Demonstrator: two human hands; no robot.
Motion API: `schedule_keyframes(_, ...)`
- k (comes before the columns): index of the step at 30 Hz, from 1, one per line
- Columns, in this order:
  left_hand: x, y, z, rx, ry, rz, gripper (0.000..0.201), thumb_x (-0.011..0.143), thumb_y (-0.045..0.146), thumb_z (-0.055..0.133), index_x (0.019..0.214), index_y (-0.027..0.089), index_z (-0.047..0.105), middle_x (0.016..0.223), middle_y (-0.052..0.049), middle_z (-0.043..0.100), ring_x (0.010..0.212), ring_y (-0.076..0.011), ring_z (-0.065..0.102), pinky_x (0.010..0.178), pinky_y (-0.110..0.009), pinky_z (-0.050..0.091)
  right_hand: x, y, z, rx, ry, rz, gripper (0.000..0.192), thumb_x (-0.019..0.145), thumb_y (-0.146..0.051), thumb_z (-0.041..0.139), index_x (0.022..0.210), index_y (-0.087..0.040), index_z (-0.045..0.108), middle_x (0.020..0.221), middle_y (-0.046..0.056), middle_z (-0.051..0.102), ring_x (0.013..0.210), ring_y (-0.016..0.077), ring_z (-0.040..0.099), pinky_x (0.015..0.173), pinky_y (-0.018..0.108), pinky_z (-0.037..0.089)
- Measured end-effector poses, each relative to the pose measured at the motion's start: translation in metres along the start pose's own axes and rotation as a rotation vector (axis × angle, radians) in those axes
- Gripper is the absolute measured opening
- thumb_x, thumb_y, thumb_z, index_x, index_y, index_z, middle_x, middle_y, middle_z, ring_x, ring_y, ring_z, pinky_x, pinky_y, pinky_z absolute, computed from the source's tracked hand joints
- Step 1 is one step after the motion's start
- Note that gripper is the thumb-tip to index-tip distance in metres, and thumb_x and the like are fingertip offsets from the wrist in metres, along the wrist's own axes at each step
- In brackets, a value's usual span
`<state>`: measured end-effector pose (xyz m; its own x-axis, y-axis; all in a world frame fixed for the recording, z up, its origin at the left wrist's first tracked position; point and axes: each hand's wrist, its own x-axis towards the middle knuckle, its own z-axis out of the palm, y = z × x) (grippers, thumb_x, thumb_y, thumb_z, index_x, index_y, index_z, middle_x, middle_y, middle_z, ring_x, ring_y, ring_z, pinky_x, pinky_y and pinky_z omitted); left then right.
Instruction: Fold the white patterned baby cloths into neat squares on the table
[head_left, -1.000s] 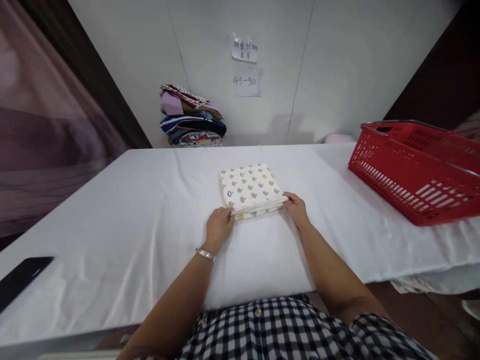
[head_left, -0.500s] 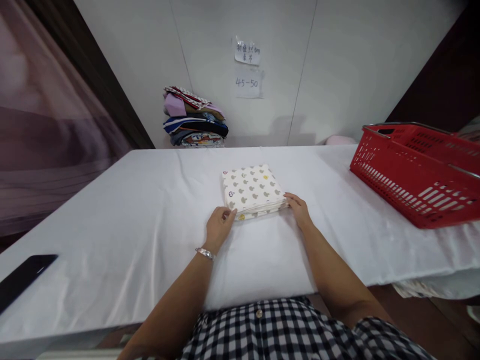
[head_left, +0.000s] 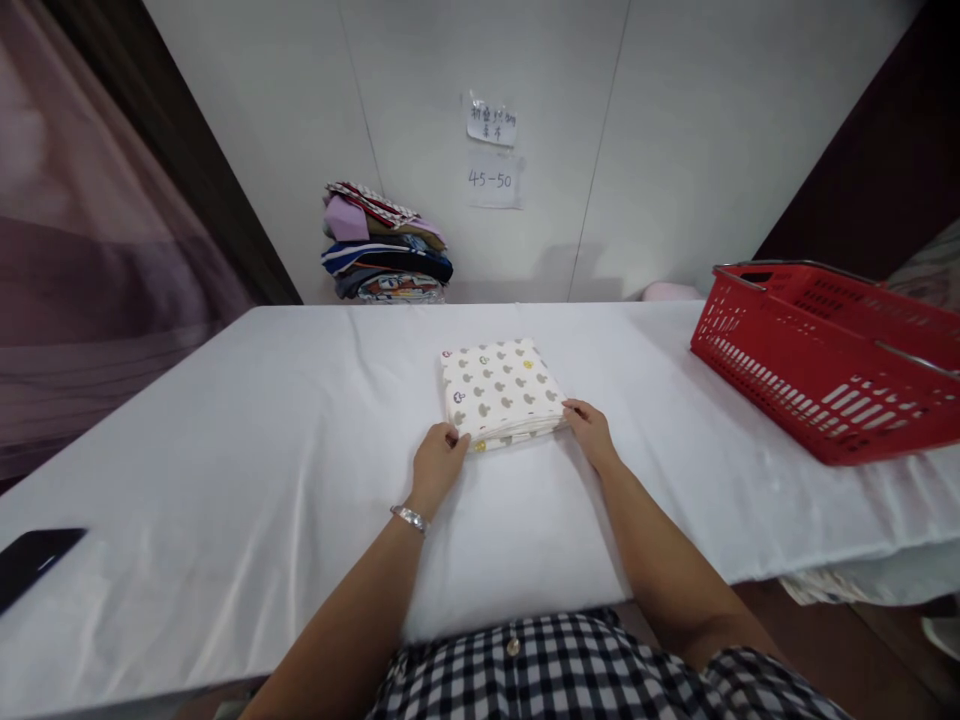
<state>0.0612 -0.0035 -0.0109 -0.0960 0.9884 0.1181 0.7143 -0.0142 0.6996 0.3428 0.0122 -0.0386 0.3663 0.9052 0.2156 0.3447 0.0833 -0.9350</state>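
A folded white cloth [head_left: 504, 385] printed with grey mouse-head shapes and a few coloured ones lies flat in the middle of the table. Its stacked layers show along the near edge. My left hand [head_left: 440, 462], with a silver bracelet at the wrist, pinches the near left corner between thumb and fingers. At the near right corner, my right hand [head_left: 592, 432] grips the edge, its thumb and some fingers partly hidden from view.
A white-covered table [head_left: 337, 420] spans the view. On the right stands a red plastic basket [head_left: 795, 360] with metal handles. Folded fabrics [head_left: 386, 245] are piled at the back left, below paper signs [head_left: 492, 150] on the wall. A black phone-like object [head_left: 37, 560] lies far left.
The view has tilted slightly, so everything sits a little lower in the picture. Both hands stay at the cloth's near corners, and the cloth looks the same.
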Motion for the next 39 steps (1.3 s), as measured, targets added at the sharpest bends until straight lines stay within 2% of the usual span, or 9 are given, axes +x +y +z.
schedule_keyframes(2,0.0,-0.003,0.0,-0.018,0.016,-0.003,0.015,0.078,0.037,0.053,0.076,0.023,0.051,0.071,0.001,0.057,0.064,-0.016,0.055,0.061,-0.029,0.042,-0.001,0.0,0.0,-0.084,0.023,-0.103,0.026,0.075,-0.035,0.055,0.089,-0.018,0.07,0.111,0.01,0.064,0.099,0.0253,0.059,0.082,0.04,0.048)
schedule_keyframes(4,-0.001,-0.003,0.0,-0.015,0.078,0.054,0.011,0.078,0.032,0.053,0.082,0.022,0.053,0.08,-0.001,0.059,0.073,-0.018,0.057,0.066,-0.031,0.045,-0.004,-0.003,0.0,-0.191,0.027,-0.27,0.025,0.078,-0.031,0.053,0.093,-0.019,0.069,0.125,0.01,0.057,0.113,0.0268,0.052,0.091,0.043,0.044)
schedule_keyframes(8,-0.001,0.007,0.002,0.066,0.197,0.392,0.024,0.081,0.025,0.052,0.105,0.02,0.055,0.112,-0.009,0.058,0.107,-0.0236,0.051,0.09,-0.039,0.042,-0.011,-0.016,0.004,-0.348,-0.079,-0.57,0.032,0.085,-0.025,0.048,0.113,-0.023,0.062,0.131,0.008,0.054,0.129,0.0238,0.039,0.105,0.047,0.032)
schedule_keyframes(10,0.001,0.016,0.006,0.112,0.172,0.535,0.028,0.084,0.025,0.05,0.111,0.02,0.055,0.118,-0.01,0.056,0.112,-0.0241,0.049,0.094,-0.041,0.039,-0.014,-0.02,0.008,-0.405,-0.156,-0.624,0.033,0.086,-0.024,0.048,0.117,-0.024,0.06,0.127,0.007,0.057,0.128,0.0231,0.041,0.105,0.048,0.03)
schedule_keyframes(13,0.006,0.027,0.015,0.166,0.082,0.639,0.026,0.087,0.025,0.047,0.11,0.021,0.058,0.114,-0.008,0.059,0.107,-0.023,0.051,0.091,-0.04,0.039,-0.015,-0.021,0.011,-0.451,-0.226,-0.622,0.029,0.087,-0.023,0.048,0.112,-0.025,0.062,0.117,0.006,0.064,0.121,0.0229,0.049,0.105,0.05,0.028)
schedule_keyframes(18,0.013,0.03,0.028,0.224,-0.009,0.635,0.021,0.088,0.027,0.046,0.099,0.022,0.064,0.098,-0.006,0.063,0.093,-0.0224,0.053,0.084,-0.04,0.039,-0.014,-0.018,0.01,-0.447,-0.229,-0.606,0.024,0.088,-0.026,0.047,0.105,-0.025,0.065,0.114,0.006,0.065,0.115,0.0216,0.053,0.104,0.049,0.028)
schedule_keyframes(25,0.014,0.029,0.029,0.201,0.0,0.605,0.022,0.088,0.035,0.05,0.097,0.024,0.065,0.094,-0.006,0.063,0.093,-0.0222,0.053,0.084,-0.039,0.037,-0.014,-0.029,0.019,-0.469,-0.236,-0.645,0.023,0.091,-0.026,0.046,0.104,-0.024,0.065,0.112,0.005,0.066,0.114,0.0214,0.052,0.103,0.046,0.029)
schedule_keyframes(32,0.014,0.035,0.03,0.216,-0.025,0.554,0.017,0.086,0.031,0.051,0.093,0.024,0.065,0.09,-0.006,0.061,0.09,-0.0224,0.052,0.082,-0.039,0.036,-0.016,-0.035,0.026,-0.536,-0.289,-0.64,0.026,0.088,-0.019,0.047,0.106,-0.025,0.065,0.11,0.006,0.064,0.102,0.0221,0.053,0.096,0.044,0.033)
schedule_keyframes(39,0.014,0.037,0.029,0.163,-0.043,0.519,0.014,0.086,0.03,0.051,0.084,0.024,0.064,0.085,-0.003,0.061,0.087,-0.0205,0.052,0.08,-0.037,0.034,-0.017,-0.035,0.03,-0.542,-0.246,-0.611,0.024,0.087,-0.016,0.048,0.1,-0.024,0.067,0.105,0.005,0.065,0.1,0.0225,0.052,0.093,0.042,0.034)
